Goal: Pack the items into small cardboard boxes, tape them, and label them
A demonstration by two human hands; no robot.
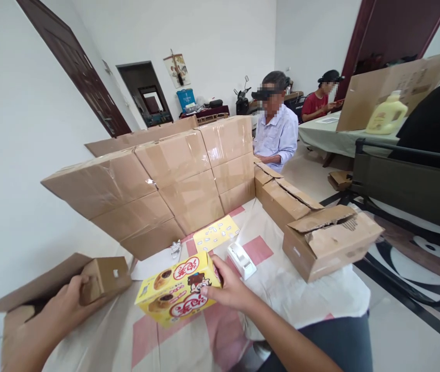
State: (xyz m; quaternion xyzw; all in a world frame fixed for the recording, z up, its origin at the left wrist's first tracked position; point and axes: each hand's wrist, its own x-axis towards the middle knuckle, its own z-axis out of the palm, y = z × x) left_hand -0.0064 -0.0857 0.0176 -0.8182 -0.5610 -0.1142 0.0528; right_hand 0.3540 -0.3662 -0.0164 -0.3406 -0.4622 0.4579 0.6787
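My right hand (230,287) grips the right end of a yellow snack box (179,289) printed with cream puffs, red lettering and a cartoon figure. The box is tilted above the cloth-covered table (146,338). At the left, my left hand (63,305) has its fingers curled onto an open cardboard box (107,279) with a raised flap; some fingertips are hidden. Behind the yellow box lie a white tape dispenser (242,261) and a yellow sheet (216,232) dotted with small white labels. A small crumpled silvery item (175,249) is near the sheet.
A wall of taped cardboard boxes (181,175) stands along the table's far side. More cardboard boxes (334,240) line the right edge. A person (276,129) sits behind the wall; another person (318,103) sits farther back by a table with a yellow jug (386,116).
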